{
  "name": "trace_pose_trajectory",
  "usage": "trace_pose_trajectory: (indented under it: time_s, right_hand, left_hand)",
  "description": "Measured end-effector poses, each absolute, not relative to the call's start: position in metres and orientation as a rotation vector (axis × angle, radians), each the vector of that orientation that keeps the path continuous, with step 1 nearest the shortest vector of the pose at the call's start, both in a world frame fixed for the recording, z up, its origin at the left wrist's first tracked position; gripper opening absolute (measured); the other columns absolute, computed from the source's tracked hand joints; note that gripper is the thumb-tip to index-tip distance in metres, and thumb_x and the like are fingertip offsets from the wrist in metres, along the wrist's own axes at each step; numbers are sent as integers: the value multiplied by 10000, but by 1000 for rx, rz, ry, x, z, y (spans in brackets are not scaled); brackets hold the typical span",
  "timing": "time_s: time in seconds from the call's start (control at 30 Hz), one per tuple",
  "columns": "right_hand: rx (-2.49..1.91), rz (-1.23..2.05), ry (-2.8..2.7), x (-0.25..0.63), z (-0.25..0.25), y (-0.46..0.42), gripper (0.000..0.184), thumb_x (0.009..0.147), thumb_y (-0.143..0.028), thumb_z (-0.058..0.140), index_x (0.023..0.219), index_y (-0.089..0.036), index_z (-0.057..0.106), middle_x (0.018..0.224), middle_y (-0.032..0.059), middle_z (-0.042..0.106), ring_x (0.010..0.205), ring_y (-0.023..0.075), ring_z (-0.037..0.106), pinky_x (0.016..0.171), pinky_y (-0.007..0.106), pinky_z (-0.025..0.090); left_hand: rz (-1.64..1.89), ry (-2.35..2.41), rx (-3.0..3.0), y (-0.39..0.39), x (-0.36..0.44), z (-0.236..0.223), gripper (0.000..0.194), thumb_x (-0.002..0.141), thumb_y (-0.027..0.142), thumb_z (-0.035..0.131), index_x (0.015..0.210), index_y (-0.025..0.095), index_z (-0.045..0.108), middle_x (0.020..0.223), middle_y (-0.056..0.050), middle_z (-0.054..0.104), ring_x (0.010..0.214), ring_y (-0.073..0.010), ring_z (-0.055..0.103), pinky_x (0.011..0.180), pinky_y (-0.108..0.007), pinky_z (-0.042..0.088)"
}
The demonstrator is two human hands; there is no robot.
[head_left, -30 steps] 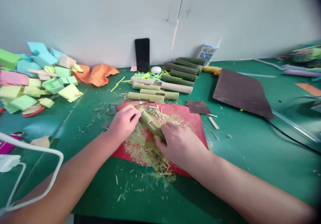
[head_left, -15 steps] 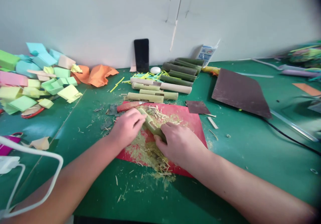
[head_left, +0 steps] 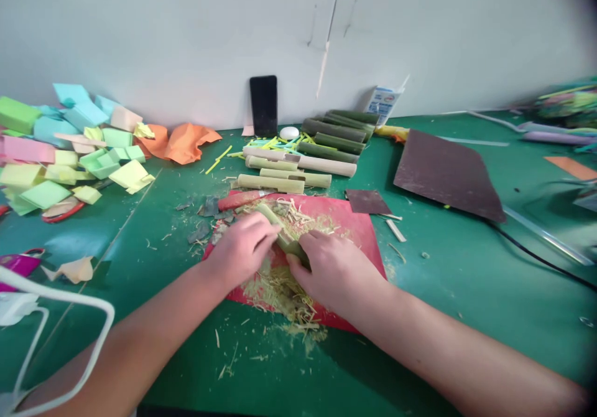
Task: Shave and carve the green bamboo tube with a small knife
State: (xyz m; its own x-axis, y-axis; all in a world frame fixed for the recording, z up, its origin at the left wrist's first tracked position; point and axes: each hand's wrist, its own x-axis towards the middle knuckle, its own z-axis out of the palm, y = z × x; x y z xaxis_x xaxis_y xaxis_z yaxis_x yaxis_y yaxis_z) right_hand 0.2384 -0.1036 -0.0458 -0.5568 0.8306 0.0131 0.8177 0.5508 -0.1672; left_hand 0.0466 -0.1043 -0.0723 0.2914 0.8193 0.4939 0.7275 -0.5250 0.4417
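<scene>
A pale green bamboo tube [head_left: 286, 243] with an opening cut in its side lies slantwise over the red sheet [head_left: 364, 230]. My right hand [head_left: 333, 264] is closed round its near end and holds it down. Fingers pinched together, my left hand [head_left: 247, 243] is at the tube's cut opening; whatever sits between those fingertips is hidden. Bamboo shavings and dust [head_left: 284, 292] cover much of the sheet. Behind my left hand lies a red-handled tool [head_left: 242, 199], its tip among the shavings. Dark scraps [head_left: 200, 230] are scattered left of the sheet.
Several bamboo pieces [head_left: 270, 183] lie in rows behind the sheet. A phone [head_left: 263, 106] leans on the wall. Folded paper [head_left: 69, 149] is heaped at left. On the right are a brown sheet [head_left: 443, 174] and a black cable [head_left: 541, 252]. A white cord [head_left: 88, 299] hangs at near left.
My left hand has slid a little along the tube, toward me and toward my right hand, showing more of the tube's far end. My right hand keeps its hold in the same place.
</scene>
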Motion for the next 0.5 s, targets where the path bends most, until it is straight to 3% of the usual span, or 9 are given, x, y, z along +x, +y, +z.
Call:
trace_pose_trajectory:
  time_s: [0.5]
  right_hand:
    - [-1424,213,-2691,239,-44,-104,207,842,-311,471,751,-159,578,723,53,613,613,155,558,512,283,287]
  left_hand:
    - [1094,1472,2412,-103,44,-72,126,881,170,517,880,155,642,844,-57,629,796,-150,599,743,-295,500]
